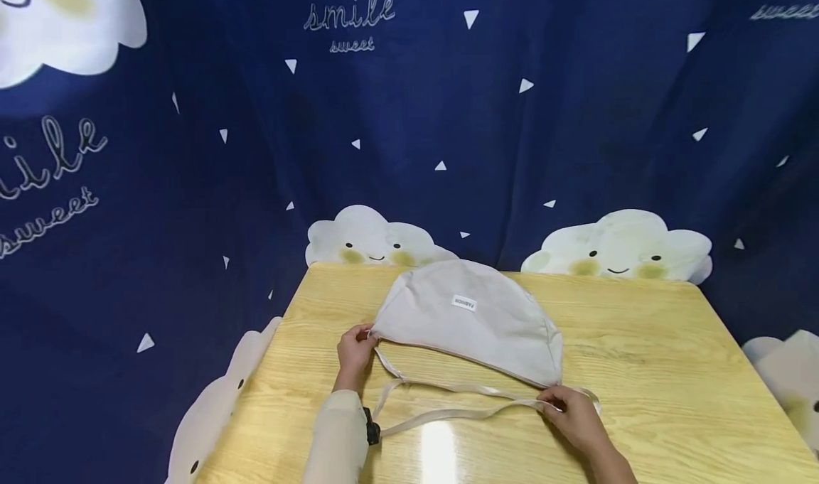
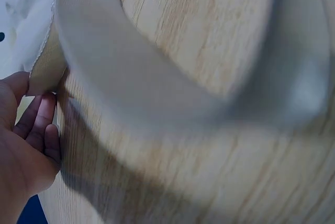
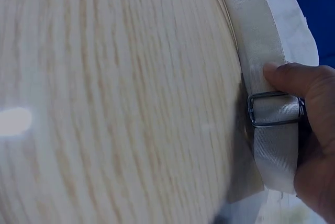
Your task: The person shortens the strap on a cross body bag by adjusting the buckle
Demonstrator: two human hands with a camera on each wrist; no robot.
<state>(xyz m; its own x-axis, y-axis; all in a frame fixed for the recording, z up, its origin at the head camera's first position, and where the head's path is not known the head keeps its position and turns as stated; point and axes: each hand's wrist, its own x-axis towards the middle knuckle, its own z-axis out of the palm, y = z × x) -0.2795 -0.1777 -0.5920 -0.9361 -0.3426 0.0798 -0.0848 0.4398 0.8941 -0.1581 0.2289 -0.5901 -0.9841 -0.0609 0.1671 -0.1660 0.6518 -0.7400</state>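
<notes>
A light beige half-moon bag (image 1: pixel 461 327) lies on the wooden table, its curved side away from me and a small white "FASHION" label (image 1: pixel 464 303) upside down on its front. My left hand (image 1: pixel 355 349) pinches the bag's left corner, where the strap joins; in the left wrist view the thumb and fingers hold the strap's edge (image 2: pixel 47 69). At the right corner my right hand (image 1: pixel 576 416) grips the strap (image 1: pixel 441 414), thumb on top, beside a dark metal slider buckle (image 3: pixel 275 124). Between the hands the strap hangs in a loose loop on the near side.
The wooden table (image 1: pixel 652 356) carries a bright light reflection near its front. Dark blue curtain (image 1: pixel 409 114) with white clouds and triangles closes off the back and sides. A black wrist device (image 1: pixel 372 427) sits on the left forearm, close to the strap loop.
</notes>
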